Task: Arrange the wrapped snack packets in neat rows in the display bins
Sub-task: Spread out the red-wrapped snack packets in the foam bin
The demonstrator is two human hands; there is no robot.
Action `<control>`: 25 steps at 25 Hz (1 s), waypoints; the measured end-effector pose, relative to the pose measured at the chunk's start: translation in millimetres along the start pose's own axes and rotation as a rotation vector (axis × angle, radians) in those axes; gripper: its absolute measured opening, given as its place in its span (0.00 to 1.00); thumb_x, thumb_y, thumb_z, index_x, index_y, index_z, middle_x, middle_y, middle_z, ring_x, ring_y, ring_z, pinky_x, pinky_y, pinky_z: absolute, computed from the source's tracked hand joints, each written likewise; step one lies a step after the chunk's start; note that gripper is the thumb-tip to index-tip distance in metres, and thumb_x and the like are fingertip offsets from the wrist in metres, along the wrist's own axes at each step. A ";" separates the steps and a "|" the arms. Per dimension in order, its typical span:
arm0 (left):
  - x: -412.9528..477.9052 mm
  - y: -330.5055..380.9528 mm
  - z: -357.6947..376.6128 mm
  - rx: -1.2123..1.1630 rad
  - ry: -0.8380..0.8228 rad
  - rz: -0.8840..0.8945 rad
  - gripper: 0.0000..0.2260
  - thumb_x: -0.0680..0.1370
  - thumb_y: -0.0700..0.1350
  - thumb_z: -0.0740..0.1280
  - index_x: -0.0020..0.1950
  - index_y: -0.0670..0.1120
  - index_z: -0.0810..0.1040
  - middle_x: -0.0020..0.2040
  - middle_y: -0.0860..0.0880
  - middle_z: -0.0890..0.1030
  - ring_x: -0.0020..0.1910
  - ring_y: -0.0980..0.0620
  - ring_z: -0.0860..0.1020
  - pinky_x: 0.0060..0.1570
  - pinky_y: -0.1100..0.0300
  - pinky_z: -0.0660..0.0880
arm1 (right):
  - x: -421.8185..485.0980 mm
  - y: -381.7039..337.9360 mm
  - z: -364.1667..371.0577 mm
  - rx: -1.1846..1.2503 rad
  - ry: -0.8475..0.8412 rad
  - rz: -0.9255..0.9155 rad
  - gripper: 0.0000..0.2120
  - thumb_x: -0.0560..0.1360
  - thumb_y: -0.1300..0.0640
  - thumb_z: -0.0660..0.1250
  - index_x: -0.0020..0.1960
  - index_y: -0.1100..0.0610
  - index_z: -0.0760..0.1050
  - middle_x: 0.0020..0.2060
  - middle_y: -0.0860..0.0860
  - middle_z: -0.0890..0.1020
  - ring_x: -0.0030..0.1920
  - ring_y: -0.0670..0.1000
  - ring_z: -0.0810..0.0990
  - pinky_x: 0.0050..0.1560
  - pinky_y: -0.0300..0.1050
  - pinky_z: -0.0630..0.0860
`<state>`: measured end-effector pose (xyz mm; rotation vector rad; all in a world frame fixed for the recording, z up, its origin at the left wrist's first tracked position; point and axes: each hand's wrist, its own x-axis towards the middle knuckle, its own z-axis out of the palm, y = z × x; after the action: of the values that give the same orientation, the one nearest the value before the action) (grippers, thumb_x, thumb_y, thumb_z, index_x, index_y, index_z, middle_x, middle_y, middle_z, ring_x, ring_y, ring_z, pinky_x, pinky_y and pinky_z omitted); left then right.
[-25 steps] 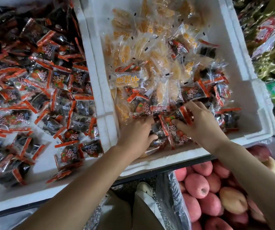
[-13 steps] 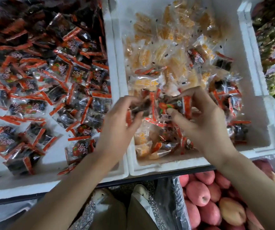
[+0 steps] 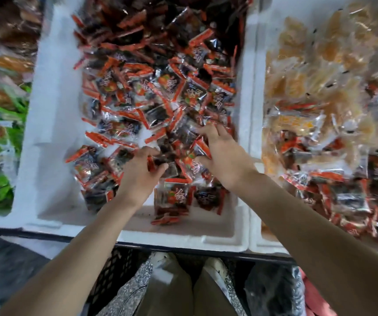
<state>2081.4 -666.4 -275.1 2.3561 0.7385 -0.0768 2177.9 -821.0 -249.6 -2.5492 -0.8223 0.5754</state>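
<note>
Both hands pinch red-black packets in the middle foam bin; right bin holds yellow packets

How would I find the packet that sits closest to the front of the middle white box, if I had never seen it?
Find the white foam box in the middle, heaped with dark packets edged in orange-red. Look at its near end, just below and between the left hand and right hand. The front packet lies flat and square-on beside bare white floor, white characters showing, while its neighbours pile up crooked.

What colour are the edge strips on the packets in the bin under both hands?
Orange-red strips on dark wrappers with white script, packets in the white foam bin; head view.
</note>
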 end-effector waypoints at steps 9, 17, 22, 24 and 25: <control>-9.5 44.6 8.2 0.396 0.068 0.508 0.15 0.70 0.37 0.74 0.55 0.41 0.78 0.53 0.42 0.75 0.54 0.41 0.75 0.55 0.46 0.75 | -59.0 66.0 -11.0 -0.186 0.290 -0.229 0.11 0.76 0.59 0.58 0.55 0.57 0.75 0.48 0.54 0.77 0.50 0.53 0.73 0.53 0.45 0.69; 17.7 179.1 74.1 0.239 -0.183 0.832 0.23 0.78 0.41 0.66 0.73 0.45 0.66 0.72 0.45 0.66 0.72 0.46 0.63 0.71 0.52 0.59 | -83.5 152.6 -71.2 -0.302 0.204 0.071 0.25 0.75 0.47 0.61 0.67 0.58 0.67 0.61 0.57 0.73 0.63 0.60 0.71 0.61 0.56 0.71; 27.3 197.2 98.0 0.245 -0.184 0.848 0.12 0.81 0.47 0.61 0.63 0.44 0.74 0.64 0.47 0.71 0.63 0.48 0.70 0.66 0.53 0.61 | -94.0 163.8 -59.7 -0.227 0.199 0.021 0.29 0.68 0.50 0.73 0.64 0.59 0.69 0.55 0.54 0.76 0.57 0.57 0.76 0.59 0.51 0.72; 23.2 192.3 96.4 0.210 -0.183 0.824 0.08 0.81 0.47 0.61 0.56 0.44 0.72 0.52 0.51 0.73 0.42 0.54 0.74 0.45 0.61 0.71 | -97.4 166.7 -59.9 -0.178 0.179 0.047 0.29 0.69 0.51 0.73 0.65 0.59 0.67 0.56 0.53 0.75 0.58 0.55 0.74 0.58 0.48 0.72; 20.7 189.1 95.5 0.228 -0.196 0.781 0.08 0.81 0.48 0.61 0.56 0.44 0.70 0.46 0.53 0.71 0.34 0.57 0.70 0.34 0.67 0.68 | -100.5 168.0 -60.3 -0.165 0.168 0.067 0.29 0.69 0.51 0.73 0.66 0.58 0.67 0.56 0.52 0.75 0.60 0.55 0.73 0.59 0.48 0.71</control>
<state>2211.2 -832.4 -245.6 2.6383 -0.3230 -0.0516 2209.4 -1023.3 -254.9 -2.7388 -0.7551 0.3181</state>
